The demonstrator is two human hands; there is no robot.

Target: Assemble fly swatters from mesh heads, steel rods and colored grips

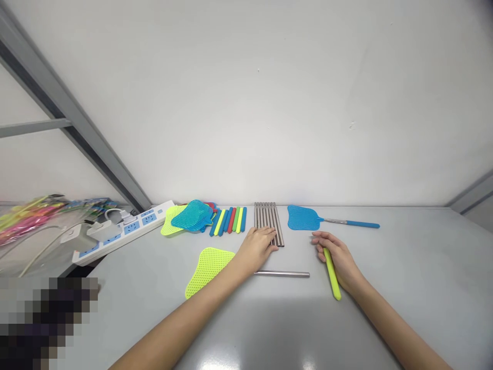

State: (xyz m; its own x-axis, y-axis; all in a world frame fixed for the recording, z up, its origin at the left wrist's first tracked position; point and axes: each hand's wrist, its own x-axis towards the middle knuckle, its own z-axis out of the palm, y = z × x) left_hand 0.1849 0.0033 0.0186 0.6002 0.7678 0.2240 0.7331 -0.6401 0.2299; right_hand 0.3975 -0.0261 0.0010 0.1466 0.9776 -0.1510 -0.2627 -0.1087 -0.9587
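Note:
My left hand (262, 244) lies over the lower ends of a row of metal rods (265, 213), its fingers stretched across them and its thumb apart. Beneath my left forearm is a yellow-green fly swatter head (210, 267). A single metal rod (287, 274) runs out to the right from under that wrist; the forearm hides where it meets the head. In my right hand (341, 259) is a yellow-green swatter handle (332, 277), slanting toward me with its rounded end down. A whole blue fly swatter (304, 218) with a metal shaft and blue handle lies beyond my right hand.
Left of the rods lie several coloured handles (230, 221), then overlapping swatter heads (192, 216). A white power strip (131, 228) with plugs and cables sits on the left, near plastic-wrapped items (26, 221). A wall closes the grey table's (416, 257) back edge.

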